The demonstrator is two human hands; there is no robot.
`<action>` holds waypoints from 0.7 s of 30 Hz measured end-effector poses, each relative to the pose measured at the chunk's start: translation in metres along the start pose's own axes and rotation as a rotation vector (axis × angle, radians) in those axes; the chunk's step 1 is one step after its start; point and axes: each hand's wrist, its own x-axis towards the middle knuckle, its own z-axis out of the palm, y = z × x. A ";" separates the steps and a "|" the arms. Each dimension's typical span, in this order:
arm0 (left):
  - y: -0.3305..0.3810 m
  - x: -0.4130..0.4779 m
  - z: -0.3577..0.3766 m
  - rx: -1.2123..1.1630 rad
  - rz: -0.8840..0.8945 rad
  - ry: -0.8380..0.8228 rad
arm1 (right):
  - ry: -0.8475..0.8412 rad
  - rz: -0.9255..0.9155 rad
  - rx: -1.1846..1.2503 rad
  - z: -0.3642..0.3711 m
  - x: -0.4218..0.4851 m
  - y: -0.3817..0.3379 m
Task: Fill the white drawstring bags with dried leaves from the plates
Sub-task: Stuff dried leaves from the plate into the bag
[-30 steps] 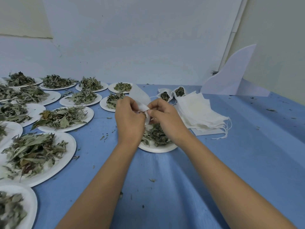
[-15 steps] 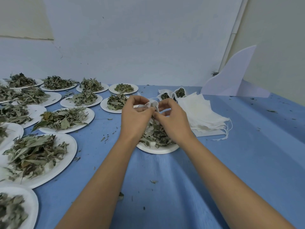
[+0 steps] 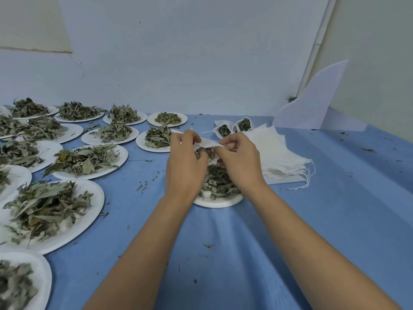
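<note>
Both hands hold one white drawstring bag point(image 3: 209, 143) above a white plate point(image 3: 218, 201) of dried leaves point(image 3: 218, 181). My left hand point(image 3: 186, 163) pinches the bag's left edge and my right hand point(image 3: 240, 161) pinches its right edge. The bag's mouth is spread between them and dark leaves show just under it. Most of the bag's body is hidden behind my fingers. A stack of flat white bags point(image 3: 276, 154) lies right of my hands. Two filled bags point(image 3: 234, 127) stand behind it.
Many white plates heaped with dried leaves point(image 3: 86, 161) cover the left side of the blue tablecloth point(image 3: 335, 220). Leaf crumbs lie scattered on the cloth. A white curved board point(image 3: 315, 104) leans at the back right against the wall.
The bag was folded upright between my hands; now its mouth is pulled open sideways, with my hands slightly further apart above the plate.
</note>
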 end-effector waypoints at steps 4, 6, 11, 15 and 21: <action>-0.003 0.007 -0.008 -0.061 -0.035 0.114 | -0.232 0.088 0.139 -0.007 0.004 -0.002; -0.002 0.011 -0.011 -0.174 -0.133 0.150 | -0.333 0.068 0.153 -0.014 0.005 -0.006; 0.000 0.014 -0.018 -0.269 -0.222 0.243 | -0.719 -0.005 -0.554 -0.038 0.011 -0.008; 0.001 0.015 -0.020 -0.331 -0.263 0.243 | -0.926 0.053 -0.763 -0.045 0.013 -0.006; -0.001 0.014 -0.016 -0.317 -0.270 0.236 | -0.907 -0.010 -0.859 -0.043 0.014 -0.001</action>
